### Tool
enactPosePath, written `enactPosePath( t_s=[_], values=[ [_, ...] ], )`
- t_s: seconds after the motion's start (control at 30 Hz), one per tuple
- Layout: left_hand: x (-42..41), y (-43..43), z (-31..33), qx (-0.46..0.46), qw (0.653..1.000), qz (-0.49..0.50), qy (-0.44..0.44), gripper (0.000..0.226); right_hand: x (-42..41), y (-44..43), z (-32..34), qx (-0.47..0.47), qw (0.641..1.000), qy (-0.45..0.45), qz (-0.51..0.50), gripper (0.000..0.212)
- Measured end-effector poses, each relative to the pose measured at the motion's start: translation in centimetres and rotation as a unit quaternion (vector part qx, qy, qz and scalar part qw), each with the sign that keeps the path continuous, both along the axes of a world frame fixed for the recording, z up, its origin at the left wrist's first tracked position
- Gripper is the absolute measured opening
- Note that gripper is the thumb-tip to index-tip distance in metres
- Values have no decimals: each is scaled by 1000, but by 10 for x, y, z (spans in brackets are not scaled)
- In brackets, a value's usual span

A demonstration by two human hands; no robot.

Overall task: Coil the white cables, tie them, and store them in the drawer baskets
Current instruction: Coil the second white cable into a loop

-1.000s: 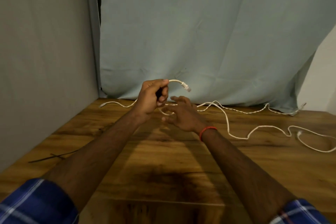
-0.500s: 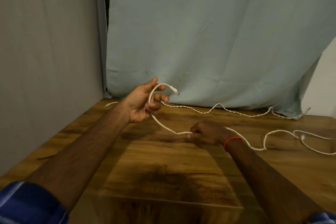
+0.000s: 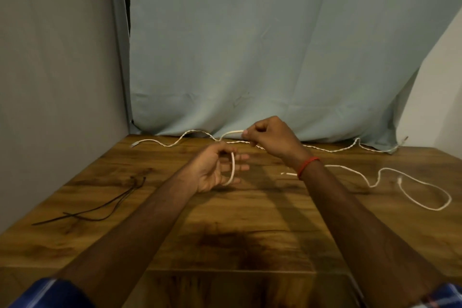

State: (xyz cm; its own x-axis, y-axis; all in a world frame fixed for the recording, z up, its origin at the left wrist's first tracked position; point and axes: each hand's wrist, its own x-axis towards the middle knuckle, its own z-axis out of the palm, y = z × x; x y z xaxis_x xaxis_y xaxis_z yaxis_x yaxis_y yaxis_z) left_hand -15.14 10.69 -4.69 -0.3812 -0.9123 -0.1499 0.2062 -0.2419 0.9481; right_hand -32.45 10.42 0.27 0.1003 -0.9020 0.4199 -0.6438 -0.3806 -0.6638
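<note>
Tabletop [image 3: 250, 222], black ties [image 3: 75, 214] left, white cable [image 3: 387, 169] right

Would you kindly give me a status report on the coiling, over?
Left hand: cable looped round fingers. Right hand: pinching same cable above. Rest uncoiled on table; ties lie left, nothing blocking.

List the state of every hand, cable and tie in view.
Left hand, holding a loop of the smooth cable round its fingers.
Right hand, raised, pinching the smooth cable.
Smooth cable, one loop made, the rest trailing slack across the table to the right.
Twisted cable, lying uncoiled along the table's back edge.
Black ties, lying loose at the left, unused.
</note>
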Motion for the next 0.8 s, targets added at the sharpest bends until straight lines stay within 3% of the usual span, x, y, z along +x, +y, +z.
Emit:
enactPosePath(
  t_s=[0.2,0.37,0.43,0.6,0.8],
  values=[
    [-5,-3,-4,-37,986,90,134,51,17,28,-20,0,989,-95,115,17],
    [-7,-4,2,-58,962,125,237,43,19,34,-41,20,983,-94,155,17],
    [-7,-3,5,-55,950,107,287,41,21,36,-52,65,979,-95,168,30],
    [0,1,17,-76,916,92,383,44,11,45,-81,171,954,-15,247,50],
    [22,2,22,-85,912,24,401,45,-37,28,-97,133,955,128,230,47]
  ],
)
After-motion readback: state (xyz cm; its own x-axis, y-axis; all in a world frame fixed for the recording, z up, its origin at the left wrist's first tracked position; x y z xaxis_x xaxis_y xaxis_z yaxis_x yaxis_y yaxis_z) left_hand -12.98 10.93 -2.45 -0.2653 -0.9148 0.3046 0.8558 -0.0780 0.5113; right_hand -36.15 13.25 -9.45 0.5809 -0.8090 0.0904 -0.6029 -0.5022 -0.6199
